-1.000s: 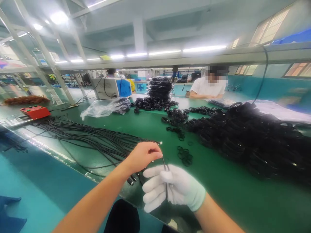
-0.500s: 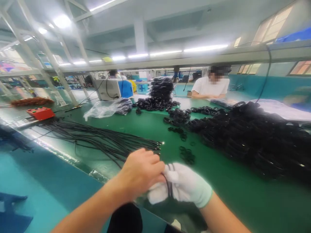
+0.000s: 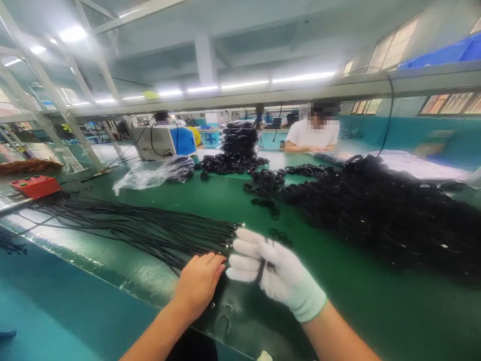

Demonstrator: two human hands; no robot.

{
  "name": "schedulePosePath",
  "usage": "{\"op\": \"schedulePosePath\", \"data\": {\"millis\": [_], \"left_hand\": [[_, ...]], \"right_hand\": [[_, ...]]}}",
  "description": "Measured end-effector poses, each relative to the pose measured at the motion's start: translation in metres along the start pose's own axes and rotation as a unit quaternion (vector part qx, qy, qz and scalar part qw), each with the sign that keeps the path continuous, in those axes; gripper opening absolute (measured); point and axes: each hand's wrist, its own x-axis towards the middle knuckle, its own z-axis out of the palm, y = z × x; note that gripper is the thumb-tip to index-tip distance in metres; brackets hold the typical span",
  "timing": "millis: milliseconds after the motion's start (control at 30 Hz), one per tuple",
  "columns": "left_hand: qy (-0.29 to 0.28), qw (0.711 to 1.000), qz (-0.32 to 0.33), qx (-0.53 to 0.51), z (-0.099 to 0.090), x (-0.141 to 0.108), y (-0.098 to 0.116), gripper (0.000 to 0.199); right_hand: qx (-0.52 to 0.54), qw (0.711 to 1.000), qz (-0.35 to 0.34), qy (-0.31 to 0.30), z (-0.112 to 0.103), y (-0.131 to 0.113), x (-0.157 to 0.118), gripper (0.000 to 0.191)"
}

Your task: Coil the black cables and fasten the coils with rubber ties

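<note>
My left hand [image 3: 200, 282] is bare and sits by the ends of a bundle of black cables [image 3: 150, 220]. Its fingers are curled and pressed together; whatever is between them is hidden. A white glove with a pale green cuff covers my right hand [image 3: 280, 273]. Its thumb is closed over a few thin black rings [image 3: 260, 271], while the other fingers stretch left toward the metal-tipped cable ends. Partly behind the glove lies a small cluster of black rings [image 3: 281, 235] on the green mat.
A large heap of black rings [image 3: 376, 210] covers the right side. Smaller piles [image 3: 268, 180] and a wrapped stack [image 3: 240, 140] stand behind. At left are a red control box [image 3: 35, 186], a plastic bag [image 3: 143, 174] and a blue-white machine [image 3: 165, 140]. Across the table sits a person [image 3: 313, 133].
My left hand has come away from the gloved right hand and moved left and down to the cable ends. The glove's fingers have straightened toward the cables. The view has shifted slightly.
</note>
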Motion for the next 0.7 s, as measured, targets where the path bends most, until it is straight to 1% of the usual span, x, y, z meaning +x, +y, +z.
{"op": "schedulePosePath", "data": {"millis": [67,133,200,233,267,333,400,433,467,533,600,633,667,700], "left_hand": [[0.0,0.999,0.012,0.035,-0.002,-0.012,0.016,0.026],[0.004,0.998,0.051,0.035,-0.007,-0.02,0.033,0.025],[0.023,0.995,0.098,0.023,-0.017,-0.021,0.043,0.024],[0.035,0.992,0.12,0.019,-0.024,-0.018,0.044,0.023],[0.043,0.989,0.14,0.013,-0.031,-0.013,0.041,0.021],[0.037,0.984,0.17,-0.024,-0.047,0.001,0.03,0.02],[0.003,0.98,0.173,-0.099,-0.059,0.016,0.017,0.02],[-0.022,0.975,0.163,-0.153,-0.062,0.022,0.011,0.02],[-0.049,0.964,0.144,-0.217,-0.062,0.027,0.007,0.018],[-0.096,0.927,0.097,-0.35,-0.055,0.033,0.004,0.016],[-0.111,0.886,0.055,-0.446,-0.041,0.034,0.002,0.015],[-0.105,0.88,0.043,-0.461,-0.033,0.033,0.001,0.017],[-0.091,0.888,0.042,-0.449,-0.025,0.031,-0.001,0.02],[-0.073,0.91,0.043,-0.405,-0.018,0.028,-0.005,0.022]], "right_hand": [[-0.024,0.999,-0.015,0.041,0.001,-0.002,0.001,0.038],[-0.044,0.996,-0.016,0.078,0.0,0.001,0.003,0.038],[-0.066,0.993,-0.004,0.098,-0.004,0.009,0.003,0.038],[-0.077,0.992,0.009,0.095,-0.006,0.013,0.002,0.038],[-0.084,0.993,0.026,0.078,-0.009,0.018,0.001,0.037],[-0.075,0.994,0.084,0.012,-0.013,0.026,-0.002,0.036],[-0.042,0.987,0.149,-0.052,-0.014,0.033,-0.004,0.039],[-0.023,0.981,0.177,-0.071,-0.013,0.035,-0.005,0.042],[-0.006,0.977,0.197,-0.081,-0.012,0.037,-0.005,0.044],[0.025,0.971,0.219,-0.091,-0.008,0.039,-0.006,0.046],[0.055,0.971,0.215,-0.088,-0.004,0.04,-0.005,0.046],[0.069,0.975,0.197,-0.078,-0.003,0.038,-0.004,0.046],[0.08,0.98,0.167,-0.067,-0.001,0.036,-0.003,0.046],[0.086,0.986,0.132,-0.056,0.0,0.033,-0.001,0.045]]}}
